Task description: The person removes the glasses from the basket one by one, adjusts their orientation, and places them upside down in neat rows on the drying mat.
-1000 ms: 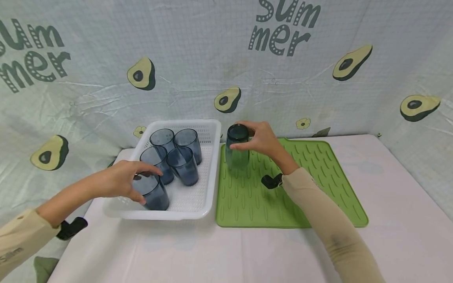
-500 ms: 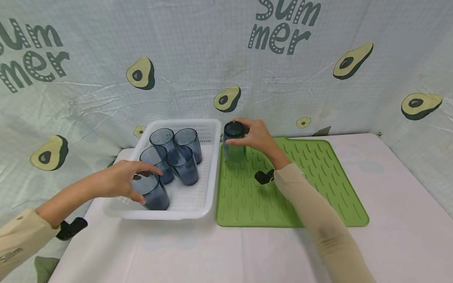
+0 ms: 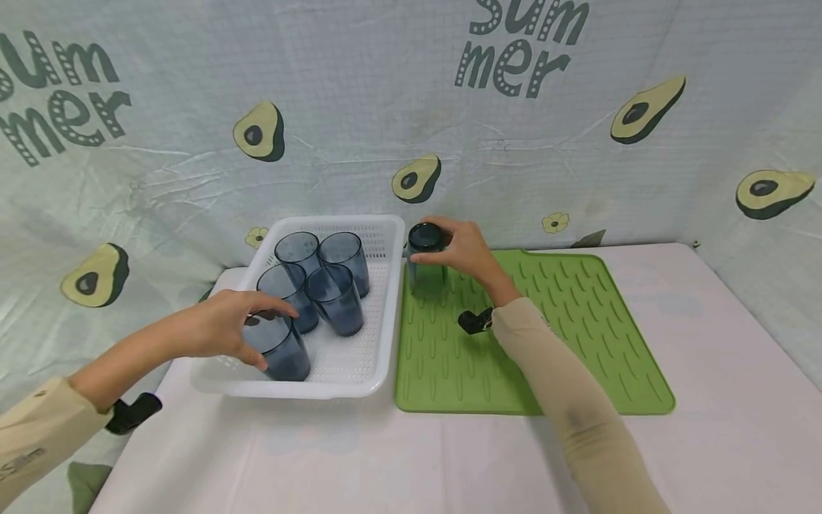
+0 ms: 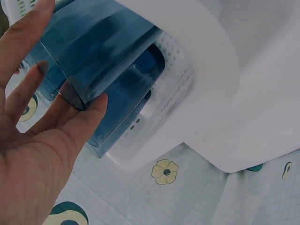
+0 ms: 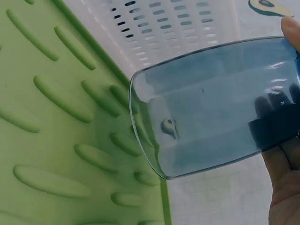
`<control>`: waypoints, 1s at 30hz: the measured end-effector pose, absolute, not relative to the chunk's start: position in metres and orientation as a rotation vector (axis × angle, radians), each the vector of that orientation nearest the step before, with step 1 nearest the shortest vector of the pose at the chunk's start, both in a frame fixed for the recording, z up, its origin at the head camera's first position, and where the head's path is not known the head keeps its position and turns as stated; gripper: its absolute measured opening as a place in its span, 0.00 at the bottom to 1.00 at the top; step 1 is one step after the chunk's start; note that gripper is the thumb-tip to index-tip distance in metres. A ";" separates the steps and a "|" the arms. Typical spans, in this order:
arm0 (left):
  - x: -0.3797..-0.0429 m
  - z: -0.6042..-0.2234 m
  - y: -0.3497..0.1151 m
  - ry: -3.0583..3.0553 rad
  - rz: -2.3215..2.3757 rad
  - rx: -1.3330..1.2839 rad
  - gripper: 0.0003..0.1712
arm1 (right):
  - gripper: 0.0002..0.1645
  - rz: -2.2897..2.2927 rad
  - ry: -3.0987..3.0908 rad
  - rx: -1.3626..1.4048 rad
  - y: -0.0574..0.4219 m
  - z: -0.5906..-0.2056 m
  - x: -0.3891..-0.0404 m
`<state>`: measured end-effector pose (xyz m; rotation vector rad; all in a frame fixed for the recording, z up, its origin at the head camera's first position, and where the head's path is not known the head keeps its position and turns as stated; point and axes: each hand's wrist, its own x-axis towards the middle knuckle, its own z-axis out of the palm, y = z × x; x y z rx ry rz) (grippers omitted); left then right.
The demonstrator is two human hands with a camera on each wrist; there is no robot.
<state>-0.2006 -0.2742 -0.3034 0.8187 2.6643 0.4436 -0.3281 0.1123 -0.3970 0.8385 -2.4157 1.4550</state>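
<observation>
Upside down over the back left corner of the green drying mat (image 3: 462,357) is a blue-tinted drinking glass (image 3: 427,275). My right hand (image 3: 465,250) grips it near its thick base, thumb and fingers on opposite sides. In the right wrist view the rim of this glass (image 5: 211,108) is right at the ribbed mat surface. My left hand (image 3: 225,325) holds another blue glass (image 3: 287,357) by its rim, at the front left of the white basket (image 3: 379,335). The left wrist view shows the fingertips and thumb around the rim of that glass (image 4: 93,42).
Several more blue glasses (image 3: 334,300) stand mouth up, close together in the basket's back half. The basket's right wall runs alongside the mat's left edge. Behind the pale table (image 3: 359,457) hangs a curtain (image 3: 347,93) printed with avocados.
My right hand has shifted left and slightly back with the upside-down glass, now over the mat's corner. The left hand has kept its place on the glass in the basket.
</observation>
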 end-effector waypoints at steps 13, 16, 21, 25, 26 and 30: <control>-0.200 -0.303 -0.276 2.665 0.456 0.816 0.43 | 0.36 1.496 -2.481 0.717 0.105 -0.411 -0.333; -0.200 -0.302 -0.276 2.663 0.457 0.814 0.43 | 0.35 1.502 -2.473 0.726 0.104 -0.413 -0.335; -0.200 -0.303 -0.277 2.658 0.461 0.790 0.43 | 0.35 1.512 -2.482 0.722 0.104 -0.415 -0.336; -0.201 -0.303 -0.277 2.654 0.473 0.787 0.43 | 0.35 1.542 -2.480 0.704 0.103 -0.415 -0.335; -0.201 -0.303 -0.277 2.655 0.473 0.787 0.43 | 0.35 1.550 -2.480 0.697 0.103 -0.415 -0.335; -0.201 -0.302 -0.276 2.659 0.469 0.787 0.43 | 0.35 1.586 -2.477 0.675 0.104 -0.415 -0.335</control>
